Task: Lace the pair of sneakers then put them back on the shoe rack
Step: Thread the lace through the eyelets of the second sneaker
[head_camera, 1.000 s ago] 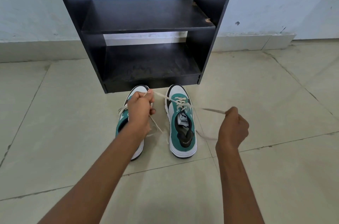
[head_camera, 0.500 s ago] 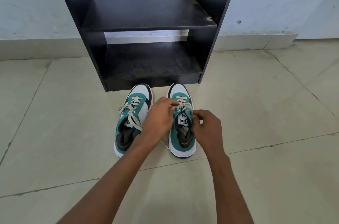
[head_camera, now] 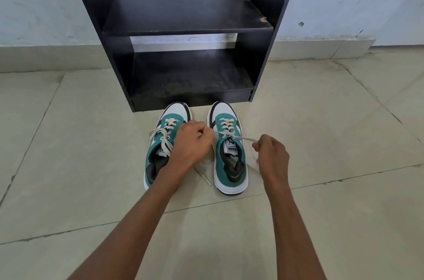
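Since the frame half a second back, we note both hands have drawn apart from the tongue of the right sneaker (head_camera: 230,149), each pulling a lace end outward. We find the left hand (head_camera: 192,144) closed in a fist on one end of the lace (head_camera: 238,138), sitting over the gap between the two shoes and partly covering the left sneaker (head_camera: 160,149). Our right hand (head_camera: 271,153) is pinched shut on the other end, held just to the right of the same shoe. Between the two hands the lace runs taut across the upper eyelets. A loose lace tail (head_camera: 203,175) lies on the tiled floor (head_camera: 68,165) between the sneakers. Both sneakers stand side by side on the floor, toes towards the shoe rack (head_camera: 183,18), just in front of its base. The left sneaker shows crossed lacing with slack loops at the top.
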